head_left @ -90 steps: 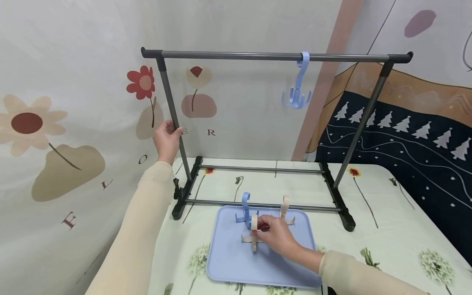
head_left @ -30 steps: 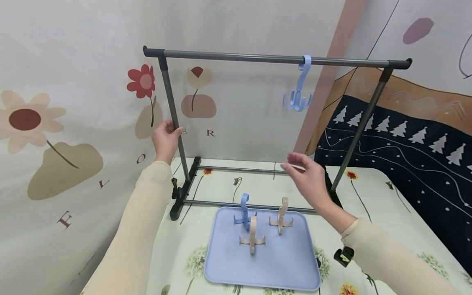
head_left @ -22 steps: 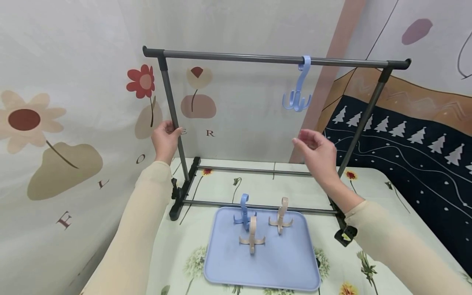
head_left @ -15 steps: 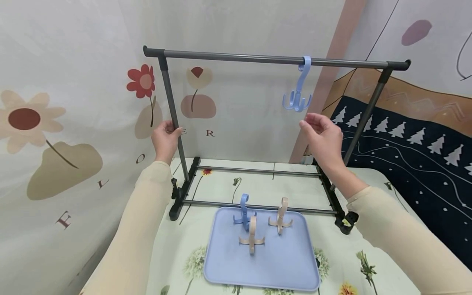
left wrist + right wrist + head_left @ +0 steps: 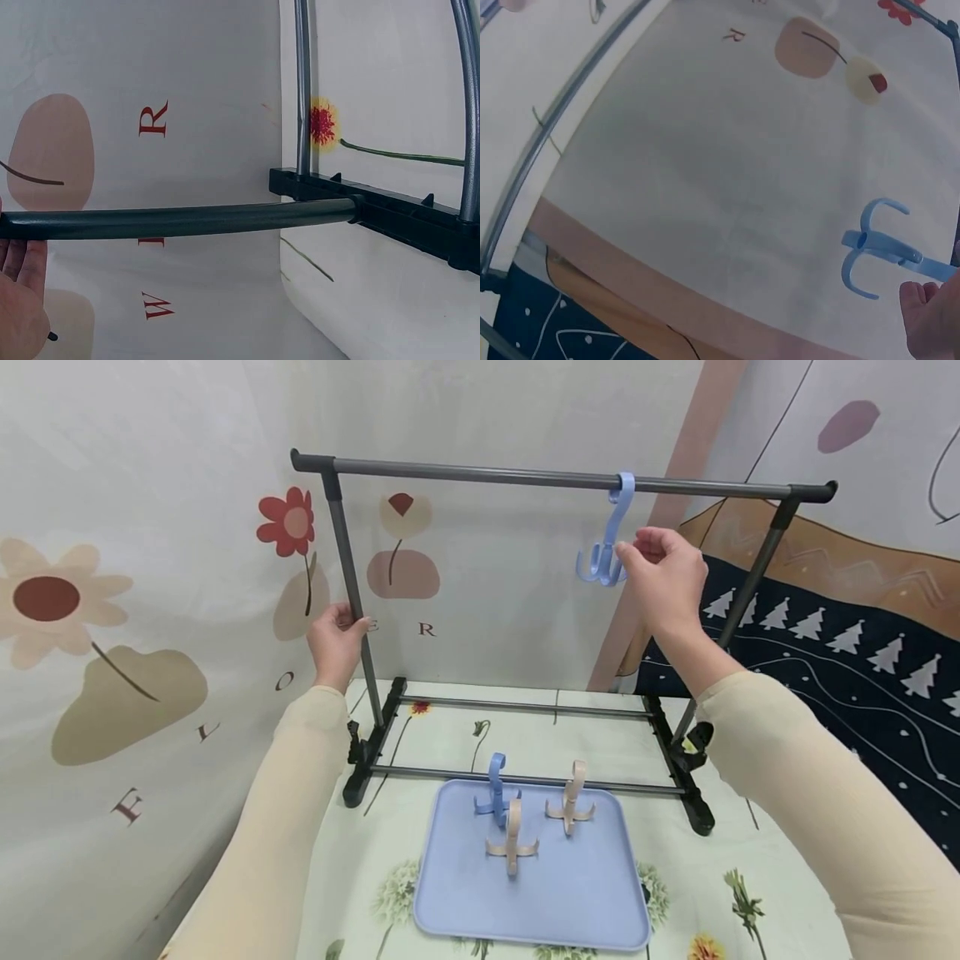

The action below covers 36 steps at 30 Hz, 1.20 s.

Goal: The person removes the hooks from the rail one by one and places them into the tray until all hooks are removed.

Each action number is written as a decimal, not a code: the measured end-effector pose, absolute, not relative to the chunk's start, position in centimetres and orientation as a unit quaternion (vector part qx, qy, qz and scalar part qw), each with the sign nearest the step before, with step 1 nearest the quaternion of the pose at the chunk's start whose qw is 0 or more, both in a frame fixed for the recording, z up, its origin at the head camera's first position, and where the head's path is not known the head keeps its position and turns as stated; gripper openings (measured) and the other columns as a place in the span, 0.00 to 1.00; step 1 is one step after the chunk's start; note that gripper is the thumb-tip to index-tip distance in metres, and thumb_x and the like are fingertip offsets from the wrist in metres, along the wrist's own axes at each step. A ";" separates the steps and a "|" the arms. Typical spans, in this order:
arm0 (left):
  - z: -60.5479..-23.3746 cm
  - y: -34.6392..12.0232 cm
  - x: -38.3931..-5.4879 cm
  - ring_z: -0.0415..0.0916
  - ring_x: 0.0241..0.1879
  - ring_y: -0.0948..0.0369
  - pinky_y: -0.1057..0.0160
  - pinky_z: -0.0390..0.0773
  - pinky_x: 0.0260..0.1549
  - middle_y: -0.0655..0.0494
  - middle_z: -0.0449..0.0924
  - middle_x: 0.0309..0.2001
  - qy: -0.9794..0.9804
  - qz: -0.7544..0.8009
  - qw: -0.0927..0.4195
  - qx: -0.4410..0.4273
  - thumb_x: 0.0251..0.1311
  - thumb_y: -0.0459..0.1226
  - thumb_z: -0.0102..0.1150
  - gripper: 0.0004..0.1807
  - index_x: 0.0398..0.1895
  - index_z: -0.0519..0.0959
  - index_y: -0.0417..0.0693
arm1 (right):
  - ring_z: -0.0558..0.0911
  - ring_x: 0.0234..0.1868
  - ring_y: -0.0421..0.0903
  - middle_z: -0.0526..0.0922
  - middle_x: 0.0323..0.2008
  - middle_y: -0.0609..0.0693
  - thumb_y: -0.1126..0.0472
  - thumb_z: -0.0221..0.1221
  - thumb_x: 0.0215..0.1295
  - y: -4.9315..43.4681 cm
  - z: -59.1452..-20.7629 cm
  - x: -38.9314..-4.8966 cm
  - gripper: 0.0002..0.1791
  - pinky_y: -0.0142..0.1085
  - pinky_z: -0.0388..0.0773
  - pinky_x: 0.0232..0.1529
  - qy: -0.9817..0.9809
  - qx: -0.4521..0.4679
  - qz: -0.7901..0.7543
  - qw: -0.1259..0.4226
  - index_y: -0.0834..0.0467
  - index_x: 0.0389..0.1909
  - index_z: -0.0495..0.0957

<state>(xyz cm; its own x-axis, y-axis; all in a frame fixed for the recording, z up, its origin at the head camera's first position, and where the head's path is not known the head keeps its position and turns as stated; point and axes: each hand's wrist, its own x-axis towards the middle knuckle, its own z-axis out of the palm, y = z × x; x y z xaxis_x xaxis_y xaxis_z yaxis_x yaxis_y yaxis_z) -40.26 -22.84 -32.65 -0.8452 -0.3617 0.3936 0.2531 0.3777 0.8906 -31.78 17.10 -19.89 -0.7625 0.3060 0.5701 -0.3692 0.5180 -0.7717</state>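
My left hand [image 5: 335, 645] holds the left upright of a dark grey clothes rack [image 5: 480, 474]; in the left wrist view, the fingers [image 5: 30, 266] pass behind the tube. A light blue multi-prong hook [image 5: 606, 547] hangs from the rack's top bar, right of the middle. Right beside it is my right hand [image 5: 667, 578], thumb and fingers apart with nothing held, the thumb tip overlapping the hook's right prong. In the right wrist view, the hook [image 5: 885, 246] shows its curved prongs, with the right hand [image 5: 934, 322] close to its stem.
On the table, a blue tray [image 5: 525, 910] bears a blue hook [image 5: 496, 793] and two beige hooks, one nearer [image 5: 513, 843] and one at the right [image 5: 572, 802]. The rack's black feet [image 5: 693, 802] and lower bars stand behind the tray. A printed cloth backdrop [image 5: 480, 627] hangs behind.
My right hand has left the beige hook on the tray and risen up and right to the hanging blue hook. My left hand stays on the rack's upright.
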 end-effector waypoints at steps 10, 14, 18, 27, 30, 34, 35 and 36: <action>-32.5 -22.8 -40.1 0.78 0.52 0.58 0.59 0.75 0.53 0.48 0.81 0.52 -0.783 -0.559 0.271 0.038 0.67 0.37 0.62 0.16 0.54 0.77 0.40 | 0.77 0.54 0.45 0.79 0.56 0.55 0.47 0.60 0.68 16.8 -18.0 -34.0 0.27 0.35 0.75 0.58 -0.820 -0.036 0.485 0.301 0.58 0.62 0.76; -32.5 -22.8 -40.1 0.78 0.52 0.57 0.58 0.75 0.54 0.47 0.81 0.52 -0.783 -0.560 0.269 0.037 0.67 0.37 0.62 0.16 0.54 0.76 0.40 | 0.78 0.54 0.46 0.78 0.56 0.54 0.45 0.60 0.68 16.3 -17.7 -34.7 0.28 0.37 0.76 0.57 -0.830 -0.056 0.472 0.294 0.58 0.62 0.76; -32.5 -22.8 -40.1 0.78 0.53 0.56 0.58 0.75 0.54 0.47 0.81 0.52 -0.783 -0.560 0.270 0.037 0.67 0.37 0.62 0.16 0.54 0.76 0.40 | 0.78 0.52 0.46 0.78 0.54 0.54 0.45 0.60 0.68 15.8 -17.7 -35.0 0.27 0.39 0.78 0.56 -0.831 -0.070 0.464 0.299 0.58 0.60 0.77; -32.8 -22.5 -40.4 0.78 0.53 0.57 0.58 0.76 0.54 0.48 0.81 0.52 -0.782 -0.559 0.272 0.035 0.67 0.38 0.62 0.17 0.55 0.77 0.41 | 0.80 0.49 0.46 0.79 0.51 0.55 0.46 0.60 0.67 15.5 -17.7 -35.8 0.25 0.39 0.79 0.53 -0.828 -0.080 0.462 0.307 0.61 0.55 0.79; -32.8 -22.4 -40.3 0.79 0.52 0.57 0.58 0.76 0.53 0.48 0.81 0.51 -0.781 -0.559 0.275 0.034 0.67 0.38 0.62 0.16 0.54 0.77 0.41 | 0.80 0.49 0.46 0.80 0.51 0.55 0.48 0.59 0.68 15.5 -17.8 -35.8 0.23 0.39 0.79 0.53 -0.829 -0.081 0.460 0.308 0.61 0.55 0.79; -32.8 -22.3 -40.4 0.79 0.52 0.57 0.58 0.76 0.53 0.48 0.81 0.51 -0.781 -0.558 0.278 0.034 0.66 0.37 0.62 0.16 0.54 0.77 0.41 | 0.80 0.50 0.47 0.81 0.52 0.56 0.49 0.58 0.70 15.5 -17.9 -35.7 0.22 0.40 0.79 0.54 -0.826 -0.079 0.465 0.308 0.61 0.56 0.79; -32.9 -22.3 -40.5 0.79 0.51 0.57 0.58 0.76 0.53 0.48 0.82 0.50 -0.781 -0.558 0.278 0.034 0.66 0.37 0.62 0.15 0.53 0.77 0.41 | 0.80 0.50 0.47 0.81 0.52 0.56 0.49 0.58 0.70 15.5 -17.9 -35.7 0.22 0.40 0.79 0.54 -0.826 -0.079 0.465 0.309 0.61 0.56 0.79; -32.9 -22.3 -40.5 0.79 0.51 0.57 0.58 0.76 0.53 0.48 0.82 0.50 -0.781 -0.558 0.279 0.034 0.66 0.37 0.62 0.15 0.53 0.77 0.41 | 0.80 0.50 0.47 0.81 0.52 0.56 0.49 0.58 0.70 15.5 -18.0 -35.7 0.22 0.40 0.78 0.54 -0.824 -0.079 0.468 0.309 0.60 0.56 0.79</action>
<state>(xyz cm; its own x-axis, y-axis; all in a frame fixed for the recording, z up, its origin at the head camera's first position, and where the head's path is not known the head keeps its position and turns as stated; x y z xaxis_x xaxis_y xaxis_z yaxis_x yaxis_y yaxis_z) -40.51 -22.27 -32.86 -0.8418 -0.3652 0.3976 0.2580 0.3747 0.8905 -35.73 15.50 -17.98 -0.7962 0.4199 0.4356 -0.1588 0.5497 -0.8201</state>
